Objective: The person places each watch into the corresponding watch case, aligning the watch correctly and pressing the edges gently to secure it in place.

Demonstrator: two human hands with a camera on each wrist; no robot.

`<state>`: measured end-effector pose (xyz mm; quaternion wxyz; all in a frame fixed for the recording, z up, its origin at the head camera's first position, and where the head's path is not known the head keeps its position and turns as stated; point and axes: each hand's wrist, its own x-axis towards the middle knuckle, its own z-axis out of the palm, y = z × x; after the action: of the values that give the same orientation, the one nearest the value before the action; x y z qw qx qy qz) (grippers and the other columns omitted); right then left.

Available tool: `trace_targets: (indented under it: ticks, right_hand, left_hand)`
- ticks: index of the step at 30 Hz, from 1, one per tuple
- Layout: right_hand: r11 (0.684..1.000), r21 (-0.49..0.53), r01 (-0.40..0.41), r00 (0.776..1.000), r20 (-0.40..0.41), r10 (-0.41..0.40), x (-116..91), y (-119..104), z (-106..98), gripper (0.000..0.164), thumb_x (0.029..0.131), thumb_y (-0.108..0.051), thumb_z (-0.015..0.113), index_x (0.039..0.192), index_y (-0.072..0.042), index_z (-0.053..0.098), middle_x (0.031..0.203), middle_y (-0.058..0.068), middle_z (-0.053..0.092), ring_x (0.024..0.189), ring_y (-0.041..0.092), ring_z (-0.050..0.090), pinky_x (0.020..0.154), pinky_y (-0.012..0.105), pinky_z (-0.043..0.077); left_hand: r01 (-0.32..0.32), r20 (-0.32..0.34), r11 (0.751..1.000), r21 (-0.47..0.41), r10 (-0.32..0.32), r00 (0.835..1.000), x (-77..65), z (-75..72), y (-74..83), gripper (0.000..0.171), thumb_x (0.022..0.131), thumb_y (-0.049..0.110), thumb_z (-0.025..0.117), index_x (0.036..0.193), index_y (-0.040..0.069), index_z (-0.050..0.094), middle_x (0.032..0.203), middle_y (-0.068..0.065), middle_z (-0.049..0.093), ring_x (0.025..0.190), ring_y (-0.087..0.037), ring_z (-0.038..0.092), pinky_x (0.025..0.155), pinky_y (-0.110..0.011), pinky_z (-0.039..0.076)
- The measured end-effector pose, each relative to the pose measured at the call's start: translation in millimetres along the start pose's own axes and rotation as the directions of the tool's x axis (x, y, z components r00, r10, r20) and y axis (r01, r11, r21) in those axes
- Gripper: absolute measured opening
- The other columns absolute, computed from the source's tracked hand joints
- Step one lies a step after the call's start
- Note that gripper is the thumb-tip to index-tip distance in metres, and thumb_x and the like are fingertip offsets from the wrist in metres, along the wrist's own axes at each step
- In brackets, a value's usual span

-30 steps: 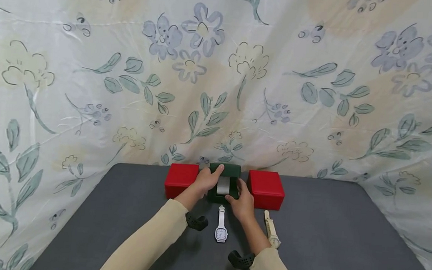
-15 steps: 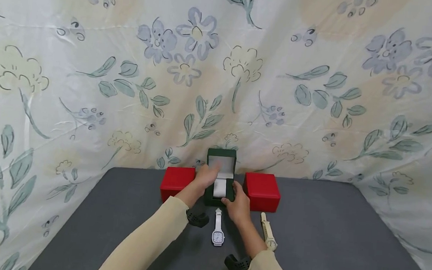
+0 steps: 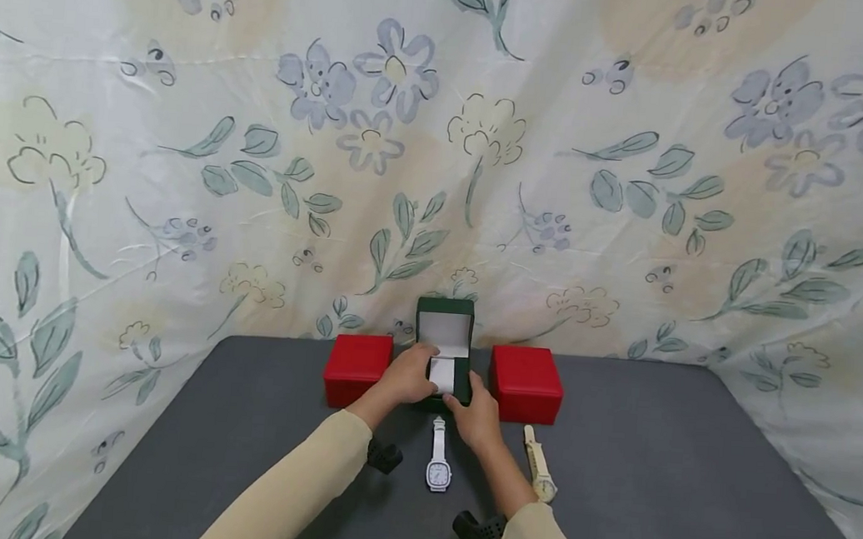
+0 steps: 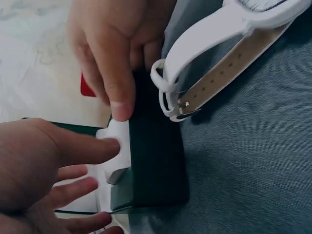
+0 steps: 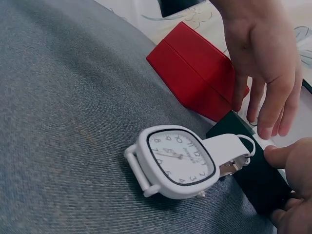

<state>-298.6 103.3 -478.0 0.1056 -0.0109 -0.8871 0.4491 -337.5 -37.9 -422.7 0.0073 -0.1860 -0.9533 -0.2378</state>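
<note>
A dark green watch box stands with its lid raised, showing a pale lining and a white cushion inside. My left hand is over the box's left side, its thumb above the cushion and the other fingers spread, as the left wrist view shows. On the box's right side, my right hand grips the wall, with its thumb on the front edge. A white watch with a square-shaped dial lies just in front of the box, looming large in the right wrist view.
Red boxes flank the green one, one at left and one at right. A cream watch lies to the right of my right forearm. Behind the dark grey table hangs a floral cloth.
The box's lid has swung up and back, exposing the cushion. My left hand has come down from the lid to the cushion, while my right hand keeps its hold on the box.
</note>
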Motion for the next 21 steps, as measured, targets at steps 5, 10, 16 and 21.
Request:
trace_targets:
  ticks: [5,10,16,21]
  right_hand:
    - [1.0,0.009,-0.001,1.0,0.022,0.001,0.0,2.8,-0.2,0.068,0.088,-0.017,0.07,0.144,0.005,0.039,0.141,0.027,0.048,0.128,0.04,0.05,0.105,0.052,0.042]
    - [1.0,0.014,0.018,0.999,0.04,-0.019,0.1,2.3,-1.7,0.066,0.088,-0.017,0.07,0.144,0.002,0.04,0.143,0.026,0.047,0.131,0.04,0.048,0.107,0.053,0.041]
    - [1.0,0.007,0.019,0.999,0.049,-0.019,0.5,1.7,-1.7,0.066,0.088,-0.017,0.07,0.144,0.002,0.041,0.144,0.025,0.046,0.131,0.039,0.047,0.107,0.053,0.041]
    - [1.0,0.005,0.013,0.999,0.039,-0.013,2.3,2.9,-1.8,0.066,0.088,-0.017,0.07,0.144,0.003,0.041,0.144,0.025,0.046,0.131,0.04,0.047,0.107,0.052,0.04]
  left_hand:
    - [-0.007,0.089,0.998,0.068,0.001,0.996,11.2,-1.1,1.1,0.059,0.075,0.009,0.077,0.131,0.007,0.058,0.13,-0.016,0.06,0.11,-0.032,0.056,0.095,-0.047,0.049]
    - [0.058,0.116,0.989,0.137,-0.074,0.99,19.6,-0.2,4.2,0.061,0.072,0.01,0.079,0.13,0.015,0.061,0.128,-0.012,0.061,0.108,-0.031,0.053,0.088,-0.048,0.05]
    - [0.069,0.102,0.978,0.197,-0.09,0.991,23.3,3.0,6.8,0.06,0.072,0.015,0.08,0.129,0.016,0.062,0.128,-0.01,0.059,0.108,-0.031,0.049,0.09,-0.049,0.048]
    - [0.057,0.1,0.977,0.204,-0.078,0.992,24.6,4.8,8.3,0.057,0.075,0.018,0.078,0.129,0.015,0.061,0.13,-0.011,0.056,0.11,-0.033,0.048,0.091,-0.049,0.048]
